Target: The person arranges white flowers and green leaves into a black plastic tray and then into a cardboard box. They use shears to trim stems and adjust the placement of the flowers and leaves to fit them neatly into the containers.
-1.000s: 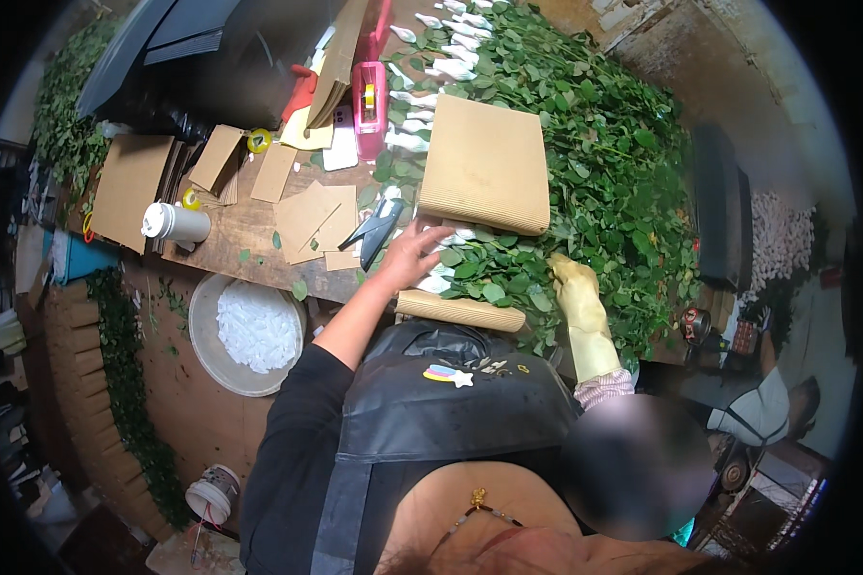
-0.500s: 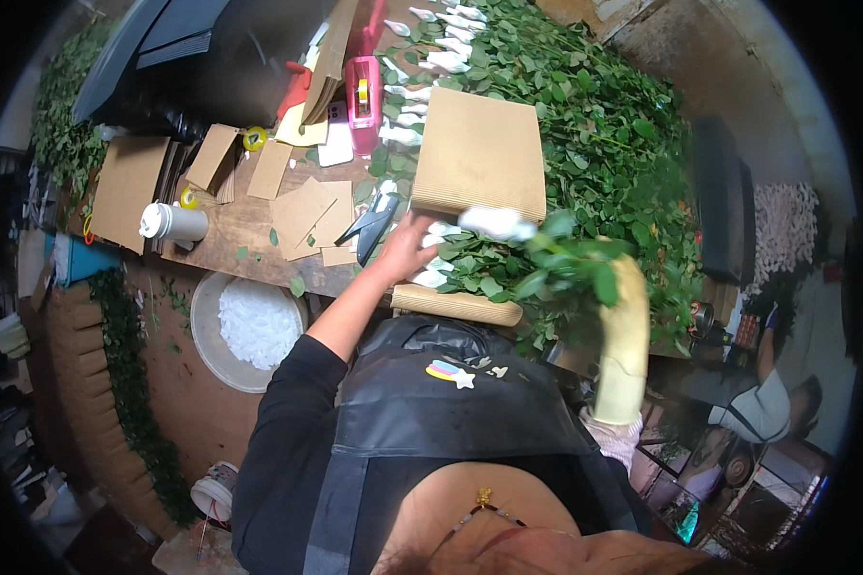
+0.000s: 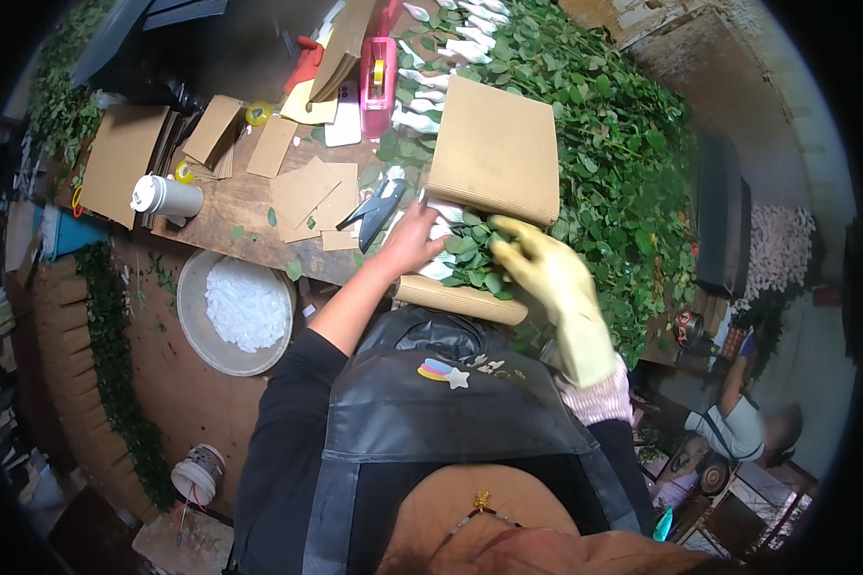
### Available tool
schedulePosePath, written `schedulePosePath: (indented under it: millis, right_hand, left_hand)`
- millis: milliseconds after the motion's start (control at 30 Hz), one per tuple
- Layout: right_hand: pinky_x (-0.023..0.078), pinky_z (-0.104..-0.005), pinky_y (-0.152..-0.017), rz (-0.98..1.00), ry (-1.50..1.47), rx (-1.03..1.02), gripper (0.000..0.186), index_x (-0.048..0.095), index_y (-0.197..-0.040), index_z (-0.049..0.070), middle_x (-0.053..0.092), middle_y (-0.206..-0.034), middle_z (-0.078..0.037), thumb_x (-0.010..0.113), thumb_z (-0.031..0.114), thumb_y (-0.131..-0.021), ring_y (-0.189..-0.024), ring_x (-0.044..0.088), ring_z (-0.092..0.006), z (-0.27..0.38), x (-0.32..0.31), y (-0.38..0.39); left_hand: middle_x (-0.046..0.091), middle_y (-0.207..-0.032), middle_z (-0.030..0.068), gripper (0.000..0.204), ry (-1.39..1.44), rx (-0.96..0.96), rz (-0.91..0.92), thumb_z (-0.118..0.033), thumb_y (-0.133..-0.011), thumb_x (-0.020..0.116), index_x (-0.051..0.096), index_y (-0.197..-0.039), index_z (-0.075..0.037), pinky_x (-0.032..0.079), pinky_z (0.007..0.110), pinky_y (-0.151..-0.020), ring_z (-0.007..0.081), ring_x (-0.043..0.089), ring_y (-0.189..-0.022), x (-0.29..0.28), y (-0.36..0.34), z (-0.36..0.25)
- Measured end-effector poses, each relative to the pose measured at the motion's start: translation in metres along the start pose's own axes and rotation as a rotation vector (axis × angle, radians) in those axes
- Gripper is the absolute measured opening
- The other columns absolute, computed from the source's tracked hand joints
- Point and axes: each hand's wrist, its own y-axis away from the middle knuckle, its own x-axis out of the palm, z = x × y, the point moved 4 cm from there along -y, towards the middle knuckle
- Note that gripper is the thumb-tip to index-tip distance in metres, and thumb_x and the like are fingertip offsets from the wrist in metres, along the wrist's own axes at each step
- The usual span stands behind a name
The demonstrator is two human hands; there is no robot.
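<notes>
My bare left hand (image 3: 415,241) rests with fingers apart on white-sleeved flower heads (image 3: 439,265) at the table's near edge. My right hand (image 3: 545,266), in a pale yellow rubber glove, closes around a leafy flower stem (image 3: 479,251) just right of those heads. The stem inside the glove is partly hidden. These flowers lie on a sheet of corrugated cardboard. Its near edge (image 3: 460,298) curls up toward my apron, while the far flap (image 3: 495,149) stands folded beyond my hands. Black-handled scissors (image 3: 378,209) lie left of my left hand.
Leafy stems (image 3: 614,182) heap up on the right, with white-sleeved heads along their left side. A pink tape dispenser (image 3: 378,91), a phone (image 3: 344,113), cardboard pieces (image 3: 312,196) and a white bottle (image 3: 167,196) occupy the table. A tub of white sleeves (image 3: 244,307) stands below.
My right hand has swung left and down, bringing a leafy flower from the air onto the cardboard beside the others. My left hand has stayed nearly in place. The view has shifted slightly.
</notes>
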Motion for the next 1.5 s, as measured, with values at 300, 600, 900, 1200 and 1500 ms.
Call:
schedulePosePath:
  millis: [300, 600, 900, 1200, 1500]
  right_hand:
    - [0.053, -0.0449, -0.094, -0.052, 0.55, 0.027, 0.044, 0.067, -0.124, 0.014, 0.075, -0.1, -0.014, 0.049, 0.047, -0.102, -0.104, 0.07, -0.0322, -0.023, 0.067, -0.103]
    - [0.05, -0.0454, -0.1, -0.025, 0.522, -0.035, 0.044, 0.068, -0.125, 0.015, 0.07, -0.12, -0.015, 0.051, 0.047, -0.101, -0.113, 0.066, -0.0357, -0.03, 0.072, -0.113]
    - [0.052, -0.0421, -0.098, 0.076, 0.355, 0.139, 0.041, 0.067, -0.126, 0.014, 0.073, -0.107, -0.013, 0.056, 0.044, -0.1, -0.109, 0.068, -0.0308, -0.012, 0.054, -0.094]
    - [0.047, -0.0445, -0.107, 0.088, 0.482, 0.114, 0.043, 0.065, -0.132, 0.017, 0.063, -0.134, -0.016, 0.055, 0.045, -0.1, -0.124, 0.059, -0.037, -0.011, 0.069, -0.111]
    - [0.053, -0.0423, -0.093, 0.019, 0.466, -0.016, 0.052, 0.061, -0.134, 0.012, 0.073, -0.112, -0.011, 0.067, 0.044, -0.093, -0.108, 0.069, -0.0309, -0.021, 0.066, -0.097]
  left_hand:
    - [0.065, -0.077, 0.0214, 0.045, 0.05, -0.268, -0.284, -0.045, -0.094, 0.065, 0.067, -0.092, 0.0, 0.049, 0.047, -0.068, 0.0416, 0.064, -0.074, -0.012, -0.011, -0.009]
    - [0.071, -0.086, 0.0133, 0.025, 0.512, -0.234, -0.679, -0.02, -0.098, 0.062, 0.065, -0.086, 0.001, 0.052, 0.033, -0.071, 0.0225, 0.068, -0.078, -0.023, 0.017, 0.003]
    - [0.067, -0.078, 0.0143, 0.029, 0.223, -0.374, -0.145, -0.034, -0.089, 0.071, 0.064, -0.089, -0.005, 0.052, 0.039, -0.073, 0.0288, 0.067, -0.078, -0.016, -0.002, 0.043]
    - [0.065, -0.072, -0.001, 0.021, 0.679, -0.486, -0.5, -0.023, -0.097, 0.065, 0.07, -0.091, -0.004, 0.046, 0.027, -0.065, 0.0109, 0.058, -0.068, -0.002, 0.009, 0.052]
    - [0.067, -0.078, 0.0102, 0.033, 0.169, -0.308, -0.018, -0.035, -0.086, 0.076, 0.065, -0.091, -0.004, 0.051, 0.037, -0.074, 0.0229, 0.063, -0.075, -0.026, 0.006, 0.044]
